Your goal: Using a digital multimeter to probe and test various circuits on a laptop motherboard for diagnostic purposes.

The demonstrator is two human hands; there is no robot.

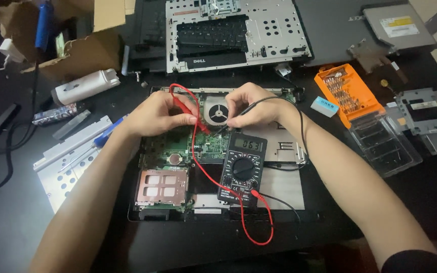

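At frame centre, the left hand (158,117) pinches the red probe (184,107) and the right hand (251,107) the black probe (241,112) over the fragile motherboard (178,146); both light, stiff probes seem best held by their insulated shafts.

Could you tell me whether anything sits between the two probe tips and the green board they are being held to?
Nothing visible does. The left hand holds the red probe and the right hand the black probe; both tips come down on the bare board just below the fan. The multimeter lies lower, clear of them.
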